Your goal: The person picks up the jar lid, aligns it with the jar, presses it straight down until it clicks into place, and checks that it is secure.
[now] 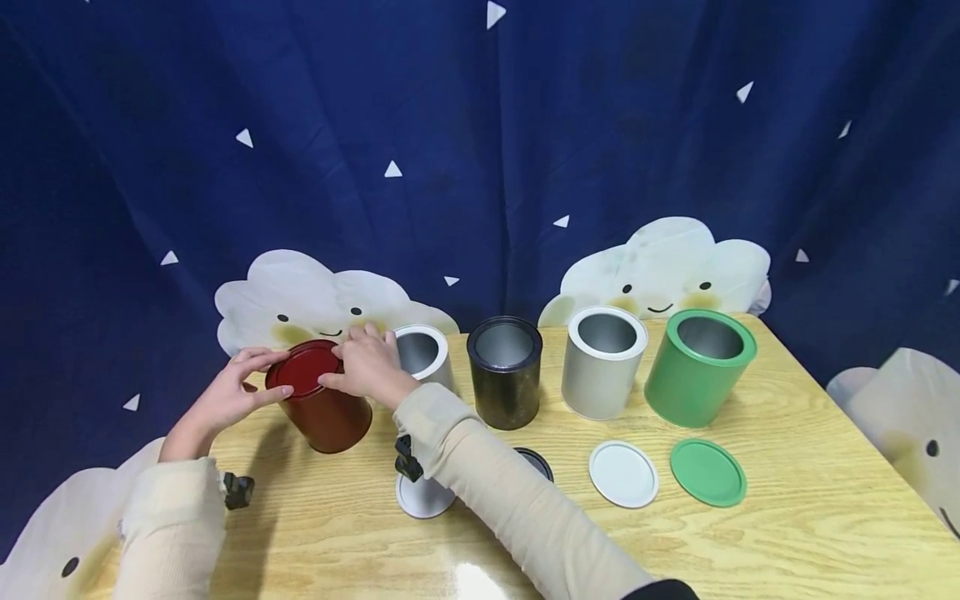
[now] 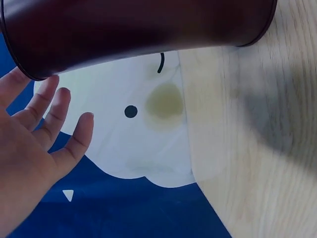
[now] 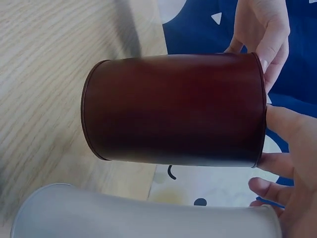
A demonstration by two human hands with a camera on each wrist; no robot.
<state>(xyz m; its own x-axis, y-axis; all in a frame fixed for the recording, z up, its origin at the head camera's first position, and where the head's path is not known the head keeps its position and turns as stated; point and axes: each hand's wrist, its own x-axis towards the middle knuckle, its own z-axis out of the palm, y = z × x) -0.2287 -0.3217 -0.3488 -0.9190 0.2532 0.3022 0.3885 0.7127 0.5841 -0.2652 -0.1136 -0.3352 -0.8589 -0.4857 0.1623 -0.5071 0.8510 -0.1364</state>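
Note:
A dark red can point(image 1: 330, 421) stands at the left of the table, its round red lid point(image 1: 306, 371) lying in the top opening. My left hand point(image 1: 225, 398) touches the left side of the rim with thumb and forefinger spread; its other fingers hang loose beside the can in the left wrist view. From the opposite side, my right hand point(image 1: 369, 367) rests its thumb on the lid's edge and its fingers along the rim. The right wrist view shows the can's side wall point(image 3: 173, 109) with both hands at its top end. Whether the lid sits flush cannot be told.
Right of the red can stand a white can point(image 1: 442, 375), a black can point(image 1: 506, 392), another white can point(image 1: 600, 379) and a green can point(image 1: 690, 383), all uncovered. Before them lie white point(image 1: 423, 497), black point(image 1: 542, 463), white point(image 1: 623, 474) and green point(image 1: 708, 472) lids. A blue curtain point(image 1: 450, 125) hangs behind.

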